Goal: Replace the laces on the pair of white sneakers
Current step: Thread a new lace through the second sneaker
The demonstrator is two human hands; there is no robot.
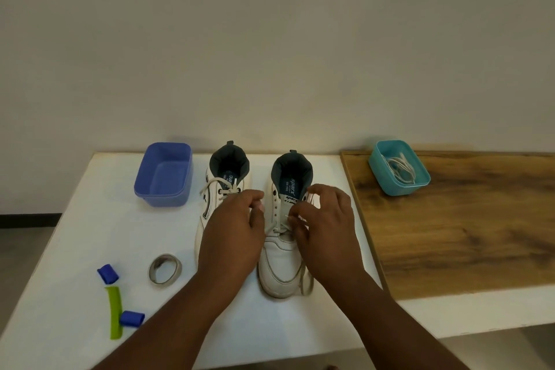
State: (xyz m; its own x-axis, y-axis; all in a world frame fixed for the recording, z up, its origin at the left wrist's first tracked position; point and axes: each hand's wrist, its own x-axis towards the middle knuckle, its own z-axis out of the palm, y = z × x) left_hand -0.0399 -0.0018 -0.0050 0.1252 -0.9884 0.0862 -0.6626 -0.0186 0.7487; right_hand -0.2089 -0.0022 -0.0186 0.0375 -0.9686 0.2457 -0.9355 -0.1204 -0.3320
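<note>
Two white sneakers stand side by side on the white table, toes toward me. The left sneaker (pixel 213 189) keeps its lace tied in a bow. On the right sneaker (pixel 280 261) the lace (pixel 277 227) is loosened, and its loose ends trail past the toe. My left hand (pixel 232 231) lies between the shoes, its fingertips pinching at the lace by the left eyelets. My right hand (pixel 327 228) hovers over the right eyelets, fingers curled and pinching the lace.
An empty blue tub (pixel 163 176) stands left of the shoes. A teal tub (pixel 399 168) holding white laces sits on the wooden board (pixel 465 234) at the right. A tape roll (pixel 165 268), a green strip (pixel 115 311) and two blue clips (pixel 108 273) lie at the front left.
</note>
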